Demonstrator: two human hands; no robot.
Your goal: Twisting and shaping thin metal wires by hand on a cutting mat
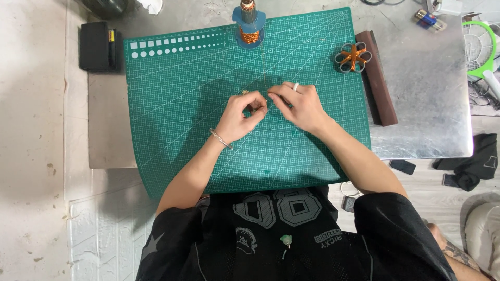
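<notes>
At the upper left of the frame one black case [97, 46] sits on the metal table [427, 104], just beside the edge of the one green cutting mat [182, 130]. In the middle of the frame the left hand [240, 115] is curled, its fingertips pinched narrow on a small piece I cannot make out. A thin copper wire [264, 67] runs up the mat from the fingers to the one wire spool on a blue stand [249, 26] at the top centre. The right hand [301, 106], with one pale ring, pinches the same wire just beside the left; the two hands touch. At the upper right lies one copper-wound, flower-shaped coil piece [353, 56], touching one brown block [377, 78]. Judged from this, one piece looks finished, and the work between the fingers looks barely begun, with much wire left on the spool.
</notes>
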